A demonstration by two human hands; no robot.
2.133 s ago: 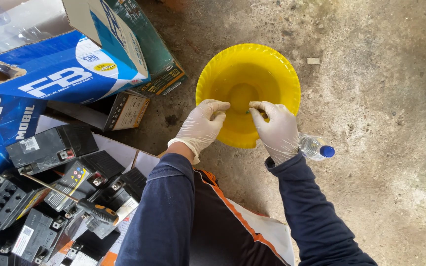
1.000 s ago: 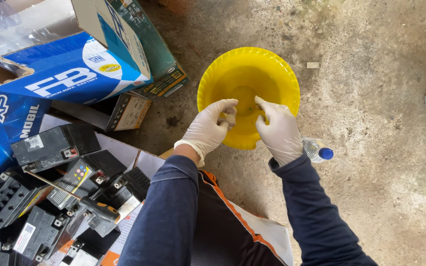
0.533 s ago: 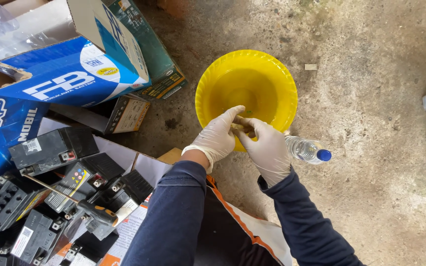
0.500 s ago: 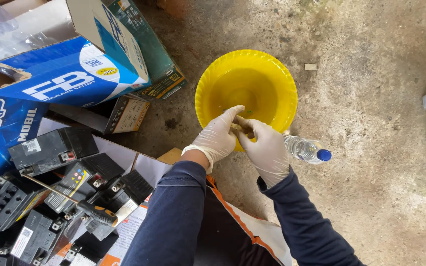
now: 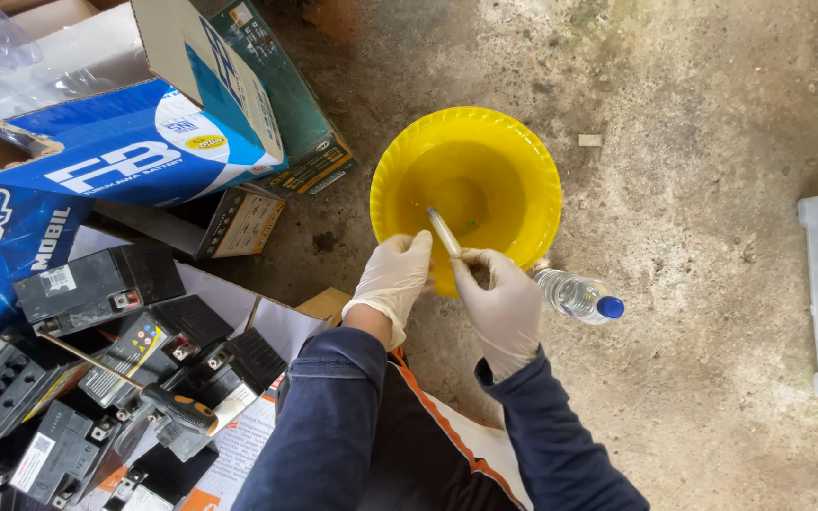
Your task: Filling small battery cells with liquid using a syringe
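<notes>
Yellow basin [image 5: 523,156] under both gloved hands: right hand [image 5: 502,308] pinches thin tube [image 5: 444,232] tilted inward; left hand [image 5: 393,279] steadies rim, fingers loosely curled, empty.

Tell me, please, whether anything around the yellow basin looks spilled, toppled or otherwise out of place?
The clear plastic bottle with a blue cap lies on its side on the concrete floor, beside the yellow basin. No puddle shows. To the left, black batteries lie jumbled over torn-open cardboard boxes.

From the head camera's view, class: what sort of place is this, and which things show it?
Probably an informal battery repair spot on bare ground: rough concrete floor, a pile of black batteries beside battery cartons, and a yellow basin.
</notes>
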